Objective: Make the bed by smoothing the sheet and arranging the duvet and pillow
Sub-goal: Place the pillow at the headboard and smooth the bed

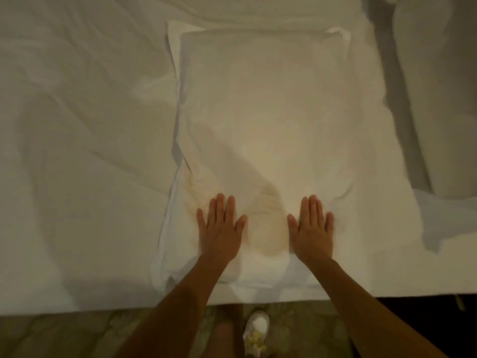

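Fingers (220, 206) flat on pillow (271, 112); rumpled sheet (77, 156), mottled floor (51, 334)

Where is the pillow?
In the head view, the pillow lies mid-frame on the sheet, by its near edge, under the left hand and right hand.

The rectangular white fabric pillow (271, 120) carries a yellowish patch, the creased white sheet (77, 156) is plain, the hard floor (64, 337) mottled grey-green.

Dim warm light, mottled greenish floor (64, 337) along the bottom, dark patch (413, 311) lower right
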Tool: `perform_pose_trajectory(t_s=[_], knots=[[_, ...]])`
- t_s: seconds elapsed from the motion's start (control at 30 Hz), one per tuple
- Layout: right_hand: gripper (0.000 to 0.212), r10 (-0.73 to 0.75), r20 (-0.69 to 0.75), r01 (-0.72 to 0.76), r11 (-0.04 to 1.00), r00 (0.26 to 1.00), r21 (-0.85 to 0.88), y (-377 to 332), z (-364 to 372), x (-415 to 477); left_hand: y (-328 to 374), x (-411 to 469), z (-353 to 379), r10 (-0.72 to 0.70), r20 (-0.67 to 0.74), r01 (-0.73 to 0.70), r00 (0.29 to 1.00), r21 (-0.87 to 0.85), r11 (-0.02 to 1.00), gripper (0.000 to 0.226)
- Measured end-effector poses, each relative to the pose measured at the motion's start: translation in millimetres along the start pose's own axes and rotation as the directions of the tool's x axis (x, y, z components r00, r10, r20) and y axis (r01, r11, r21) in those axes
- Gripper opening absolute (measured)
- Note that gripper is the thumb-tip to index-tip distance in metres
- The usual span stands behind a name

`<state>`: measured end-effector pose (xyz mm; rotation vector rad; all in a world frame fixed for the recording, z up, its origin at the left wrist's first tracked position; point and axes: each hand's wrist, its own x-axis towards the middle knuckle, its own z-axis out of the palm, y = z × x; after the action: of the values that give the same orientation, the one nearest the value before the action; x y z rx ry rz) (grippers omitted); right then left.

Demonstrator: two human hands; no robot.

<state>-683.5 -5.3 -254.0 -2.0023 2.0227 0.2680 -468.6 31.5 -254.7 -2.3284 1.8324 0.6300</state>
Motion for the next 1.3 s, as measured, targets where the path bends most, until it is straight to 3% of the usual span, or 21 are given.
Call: perform_pose_trajectory(t_s=[0.17,0.3,0.43,0.5,0.63,0.77,0.93,1.13,1.23,1.3], knots=[[0.070,0.101,0.060,-0.104,0.993,0.993,0.053,22.8,2.5,-25.7,-18.4,-15.1,8.7,-0.088,0.018,0.088,0.996,-0.009,0.996,0.078],[0.069,0.132,0.145,-0.143,0.987,0.981,0.073,46.3,-1.1,-34.3,-45.3,-28.7,9.8,-0.163,0.068,0.167,0.984,-0.045,0.985,0.062],[0.067,0.183,0.061,-0.190,0.971,0.981,0.147,52.8,-5.7,-51.0,-49.1,-37.4,1.9,-0.201,0.081,0.210,0.976,-0.122,0.970,0.059],[0.067,0.157,-0.022,-0.152,0.976,0.987,0.158,43.4,-10.9,-58.6,-38.9,-42.8,-2.3,-0.167,0.021,0.168,0.986,-0.130,0.977,0.059],[0.070,0.043,-0.094,-0.029,0.990,0.995,0.139,10.2,-29.1,-57.9,-4.0,-47.3,-13.2,0.037,-0.122,-0.044,0.992,-0.058,0.997,0.068],[0.069,-0.064,-0.182,0.093,0.983,0.981,0.155,-33.0,-49.7,-35.6,36.8,-19.4,-33.0,0.132,-0.191,-0.151,0.973,-0.085,0.985,0.062],[0.072,-0.096,-0.149,0.121,0.978,0.984,0.169,-60.5,-72.0,8.5,51.4,29.1,-65.1,0.103,-0.182,-0.123,0.978,-0.103,0.987,0.067],[0.063,0.101,-0.022,-0.092,0.965,0.995,0.245,-57.8,-95.8,94.5,12.8,125.1,-99.0,-0.084,-0.109,0.066,0.991,-0.157,0.985,0.067],[0.069,0.241,-0.002,-0.228,0.921,0.971,0.317,-47.8,-102.4,136.7,-8.7,168.1,-108.2,-0.214,-0.104,0.192,0.971,-0.192,0.962,0.081],[0.081,0.337,0.022,-0.323,0.881,0.941,0.345,-39.0,-105.2,159.9,-20.2,188.5,-110.2,-0.279,-0.126,0.255,0.952,-0.177,0.951,0.074]])
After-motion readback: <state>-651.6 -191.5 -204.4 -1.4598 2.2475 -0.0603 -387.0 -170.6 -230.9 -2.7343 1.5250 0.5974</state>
